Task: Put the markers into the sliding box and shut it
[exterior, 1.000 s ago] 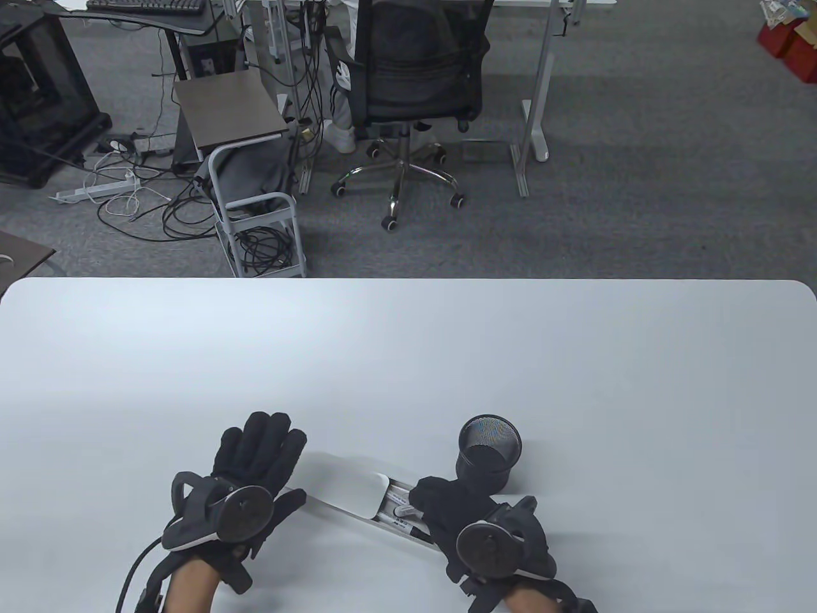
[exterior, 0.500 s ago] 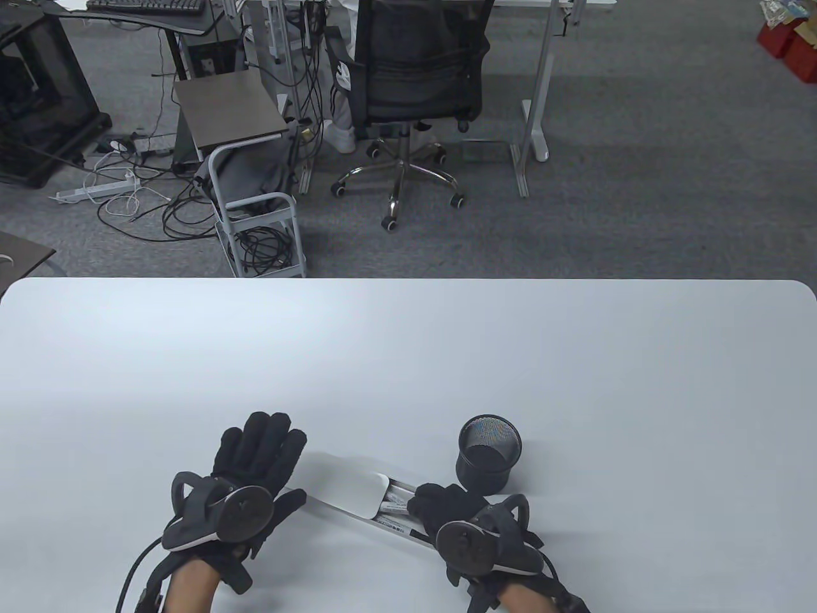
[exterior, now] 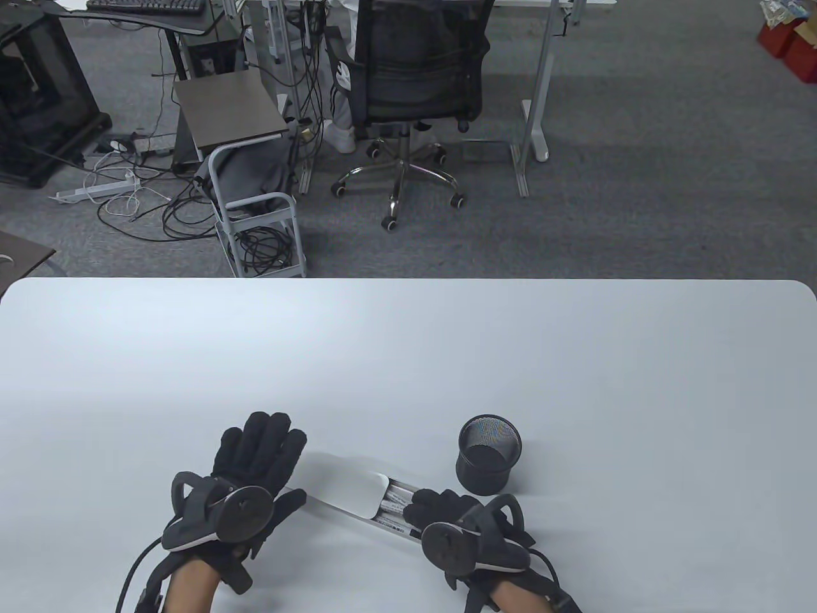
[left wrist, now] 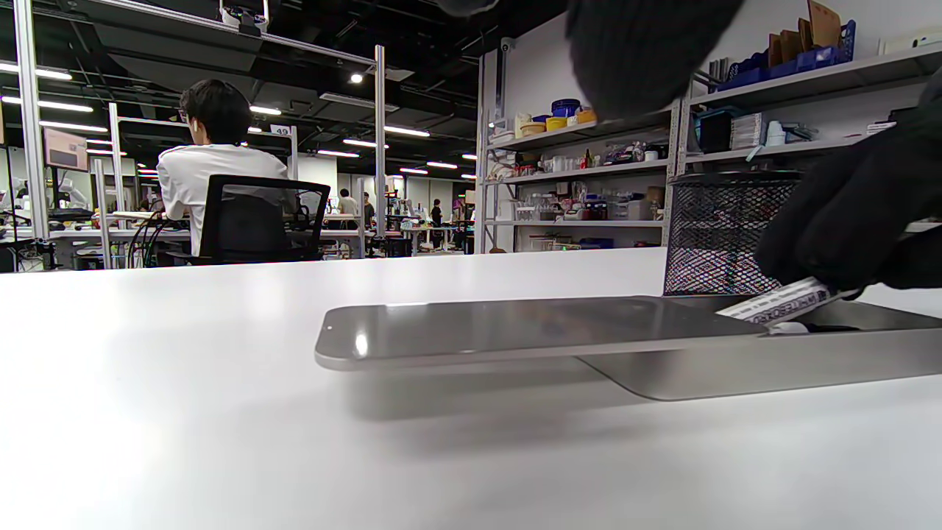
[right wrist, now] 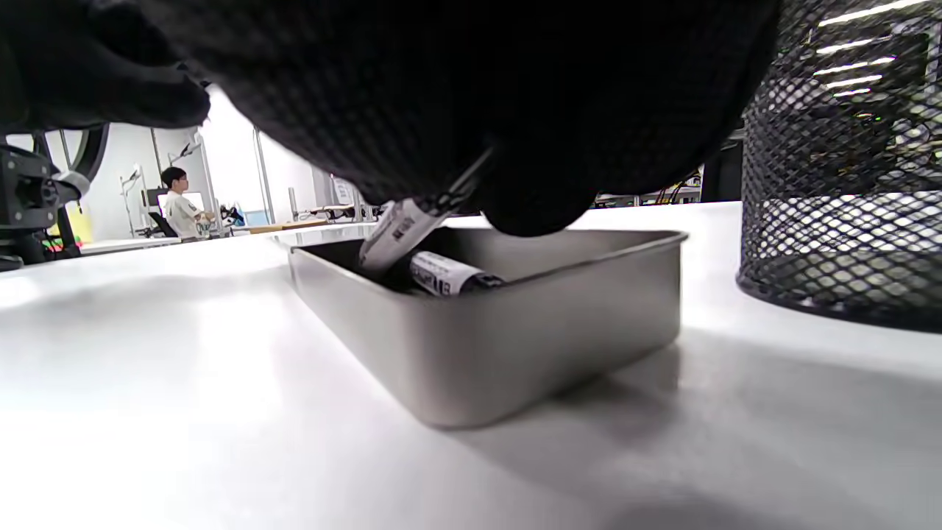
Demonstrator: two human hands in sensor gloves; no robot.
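Markers (exterior: 397, 504) lie in the half-open box (exterior: 357, 498), at the surface's near edge. My right hand (exterior: 447, 514) pinches one, lowering it in. My left hand (exterior: 255, 460) rests flat, fingers apart. Next I must release, then slide the lid (exterior: 338, 482) right.

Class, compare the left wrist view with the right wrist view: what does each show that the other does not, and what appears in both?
Left wrist view only: the sliding lid, pulled partly off the tray, and shelves behind.

Right wrist view only: the tray's open end, where a second marker lies inside.

Both: the metal tray, the mesh cup, the table, and the right hand pinching a tilted marker over the tray.
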